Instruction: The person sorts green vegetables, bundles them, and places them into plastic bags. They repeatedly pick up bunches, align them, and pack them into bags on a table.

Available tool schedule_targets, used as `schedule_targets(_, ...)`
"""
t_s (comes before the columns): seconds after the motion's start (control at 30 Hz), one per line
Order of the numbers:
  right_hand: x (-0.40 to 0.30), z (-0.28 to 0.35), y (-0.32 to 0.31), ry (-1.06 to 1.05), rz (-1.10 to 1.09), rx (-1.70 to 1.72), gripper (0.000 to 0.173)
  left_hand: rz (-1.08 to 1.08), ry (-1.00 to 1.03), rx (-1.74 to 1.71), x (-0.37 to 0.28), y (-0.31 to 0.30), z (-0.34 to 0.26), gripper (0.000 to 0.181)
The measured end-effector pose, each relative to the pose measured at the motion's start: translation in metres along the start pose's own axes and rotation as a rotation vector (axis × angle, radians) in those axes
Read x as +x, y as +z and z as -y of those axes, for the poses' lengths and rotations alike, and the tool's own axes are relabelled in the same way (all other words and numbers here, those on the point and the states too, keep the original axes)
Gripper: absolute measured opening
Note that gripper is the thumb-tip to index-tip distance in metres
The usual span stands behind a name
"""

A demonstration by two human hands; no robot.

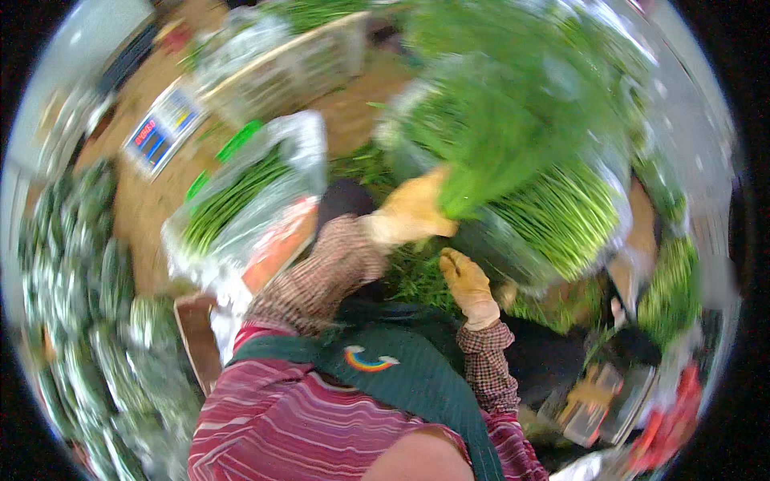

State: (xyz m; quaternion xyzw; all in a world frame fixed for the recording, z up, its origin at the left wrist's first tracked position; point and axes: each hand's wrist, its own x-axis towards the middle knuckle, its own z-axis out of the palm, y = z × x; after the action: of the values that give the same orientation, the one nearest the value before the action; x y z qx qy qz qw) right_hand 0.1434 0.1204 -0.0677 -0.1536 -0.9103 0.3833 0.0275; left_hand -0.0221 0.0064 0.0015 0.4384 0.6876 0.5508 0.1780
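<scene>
My left hand (415,207), in a yellowish work glove with a checked sleeve, is shut around the near end of a bunch of leafy greens (505,138). The bunch fans away to the upper right, blurred by motion. Beneath it stands a large clear plastic bag (517,240), packed with long thin green stalks (559,216). Closer to my body, my right hand (468,285), gloved the same way, has its fingers curled together with nothing visible in them. It is apart from the bunch, above loose green trimmings (418,279).
Left of my arm, another plastic bag (301,138) holds green stalks on an orange-sided support. Beyond sits a digital scale (162,132), with a pale crate (295,69) behind. Bagged vegetables (90,288) crowd the far left. Boxes (592,403) and red bags (668,427) lie lower right.
</scene>
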Motion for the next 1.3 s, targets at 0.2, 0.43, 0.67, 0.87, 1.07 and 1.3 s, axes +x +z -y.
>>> schedule_targets(0.2,0.097,0.126,0.056,-0.476,-0.363,-0.219,0.047,-0.169,0.441,1.164,-0.017,-0.023,-0.099,0.070)
schedule_targets(0.43,0.217,0.191,0.092,-0.145,0.720,1.759,0.032,-0.147,0.302,1.059,-0.096,-0.132,-0.033,0.036)
schedule_targets(0.67,0.208,0.209,0.039,-0.082,0.743,1.194,0.031,-0.031,-1.056,1.106,-0.294,-0.308,0.136,0.074)
schedule_targets(0.87,0.204,0.249,0.045,-0.322,0.333,1.016,0.023,-0.104,-1.148,1.263,-0.239,-0.300,0.091,0.106)
schedule_targets(1.07,0.147,0.217,0.084,-0.527,0.183,0.403,0.073,-0.220,-0.932,1.226,-0.261,-0.289,0.096,0.050)
schedule_targets(1.3,0.098,0.027,-0.077,-0.350,-0.388,-0.402,0.048,-0.261,-0.312,0.792,-0.121,-0.146,-0.052,0.026)
